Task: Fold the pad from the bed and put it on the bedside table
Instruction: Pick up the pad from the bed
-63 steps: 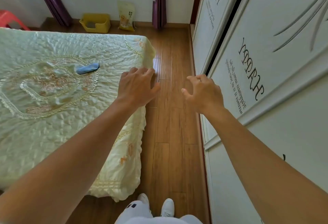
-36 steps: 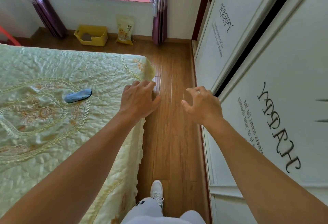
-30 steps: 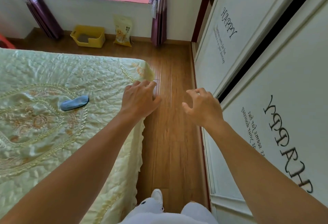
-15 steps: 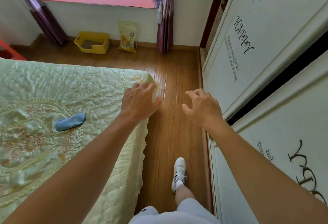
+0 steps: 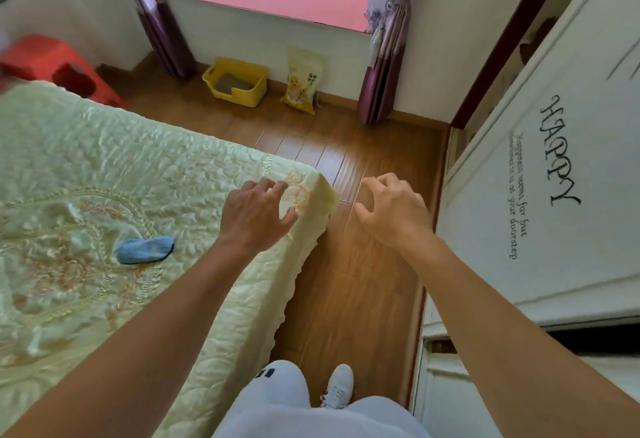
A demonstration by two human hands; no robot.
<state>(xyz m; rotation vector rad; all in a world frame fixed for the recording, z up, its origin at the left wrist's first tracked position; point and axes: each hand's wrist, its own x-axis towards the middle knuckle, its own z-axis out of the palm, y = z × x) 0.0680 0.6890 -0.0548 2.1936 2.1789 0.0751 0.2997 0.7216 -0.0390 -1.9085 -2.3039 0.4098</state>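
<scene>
The pad [image 5: 114,174] is a pale yellow quilted cover with gold embroidery, spread flat over the bed on the left. My left hand [image 5: 256,215] hovers over its near right corner, fingers spread, holding nothing. My right hand [image 5: 394,212] is out over the wooden floor just right of that corner, fingers curled apart and empty. A small blue sock-like item [image 5: 145,250] lies on the pad left of my left hand. No bedside table is in view.
A white wardrobe [image 5: 540,195] with "HAPPY" lettering lines the right side, leaving a narrow strip of wood floor [image 5: 349,285]. At the far wall sit a yellow bin [image 5: 235,82], a yellow bag [image 5: 304,80], purple curtains [image 5: 384,56] and a red stool [image 5: 59,66].
I have walked forward along the bed toward its far right corner. Both hands stay raised and empty; the left one now hangs right over the corner of the pad.
</scene>
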